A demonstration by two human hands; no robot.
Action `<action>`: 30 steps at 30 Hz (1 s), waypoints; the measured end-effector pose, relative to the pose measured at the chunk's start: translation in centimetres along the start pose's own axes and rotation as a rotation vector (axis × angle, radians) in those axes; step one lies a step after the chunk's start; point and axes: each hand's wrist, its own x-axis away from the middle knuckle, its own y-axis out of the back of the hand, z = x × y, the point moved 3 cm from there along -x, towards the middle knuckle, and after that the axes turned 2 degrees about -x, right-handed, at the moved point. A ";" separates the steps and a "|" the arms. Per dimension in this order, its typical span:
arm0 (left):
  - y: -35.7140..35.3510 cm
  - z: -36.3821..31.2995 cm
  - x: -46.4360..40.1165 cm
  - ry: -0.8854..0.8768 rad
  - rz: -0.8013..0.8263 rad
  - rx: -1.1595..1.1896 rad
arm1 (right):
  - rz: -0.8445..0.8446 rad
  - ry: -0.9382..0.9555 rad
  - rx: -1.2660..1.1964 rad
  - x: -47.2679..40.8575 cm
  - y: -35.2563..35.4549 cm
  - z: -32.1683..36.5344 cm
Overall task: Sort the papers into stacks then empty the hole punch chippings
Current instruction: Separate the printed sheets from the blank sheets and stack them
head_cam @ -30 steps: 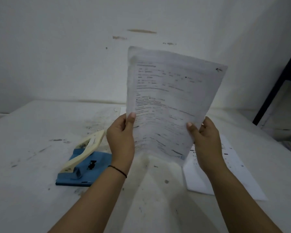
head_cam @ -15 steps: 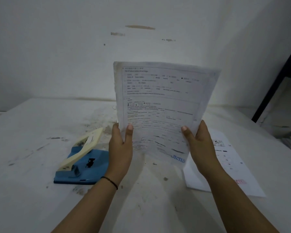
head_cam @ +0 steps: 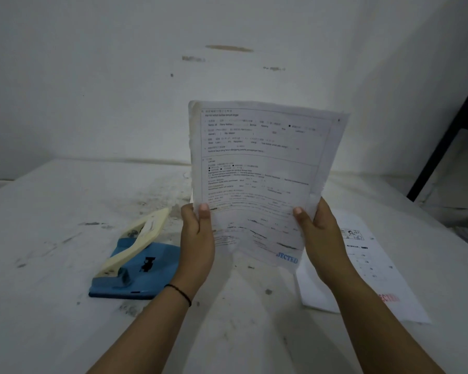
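- Head view: both hands hold one printed sheet (head_cam: 257, 168) upright above the table (head_cam: 52, 238), its printed face turned toward the camera.
- The left hand (head_cam: 196, 238) grips the sheet's lower left edge, thumb pressed on the front and the other fingers behind the paper.
- The right hand (head_cam: 319, 233) grips the lower right edge the same way, thumb on the front, the rest hidden behind.
- The sheet bows slightly between the two hands; its lower part is creased, and a blue stamp (head_cam: 287, 257) near the bottom right corner reads partly "JECTED".
- The text on the sheet is too blurred to read.
- A thin black band (head_cam: 180, 292) circles the left wrist.
- The hole punch (head_cam: 135, 263) sits on the table just left of the left forearm, with a blue base and a cream lever tilted upward.
- A second sheet (head_cam: 362, 265) lies flat on the table to the right, partly behind the right forearm, carrying a red stamp (head_cam: 388, 298) near its lower edge.
- The table top is white and smudged with dark marks, most heavily behind the hole punch.
- A white wall (head_cam: 119, 90) with a few scuffs rises behind the table.
- A black frame (head_cam: 449, 136) slants down the right edge of the view.
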 end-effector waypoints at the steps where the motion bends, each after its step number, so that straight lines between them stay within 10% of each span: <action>1: 0.0 0.0 0.0 -0.004 0.008 -0.007 | 0.000 0.000 0.003 0.0 0.0 0.0; 15: 2.2 1.9 1.0 0.065 0.034 -0.208 | -0.084 0.006 0.013 -1.3 1.1 1.1; 30: 12.4 1.5 8.5 0.434 0.142 -0.109 | 0.146 -0.546 0.073 0.7 -1.4 -3.2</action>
